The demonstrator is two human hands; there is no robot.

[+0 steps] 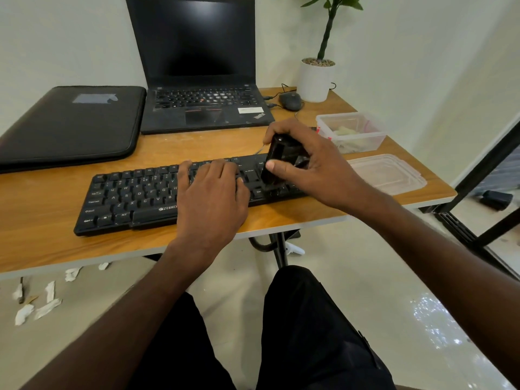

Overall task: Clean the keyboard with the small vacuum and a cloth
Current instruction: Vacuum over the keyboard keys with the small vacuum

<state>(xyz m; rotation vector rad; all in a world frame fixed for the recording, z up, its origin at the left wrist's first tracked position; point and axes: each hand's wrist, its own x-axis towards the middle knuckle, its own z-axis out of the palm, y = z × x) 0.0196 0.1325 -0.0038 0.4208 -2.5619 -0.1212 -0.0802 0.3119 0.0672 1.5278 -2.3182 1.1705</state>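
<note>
Your right hand (306,167) grips the small vacuum (281,161) upright on the keyboard's (135,198) right end. Left hand (211,198) lies flat, fingers spread, pressing mid-keys. Vacuum looks light, rigid plastic: hold its body. Keyboard's light, may slide, so brace it.

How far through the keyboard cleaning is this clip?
Done: cannot be judged from the keys. In hand: the right hand grips the small vacuum on the right end of the keyboard, the left hand resting flat on it. Left: the cloth wipe; no cloth shows.
</note>
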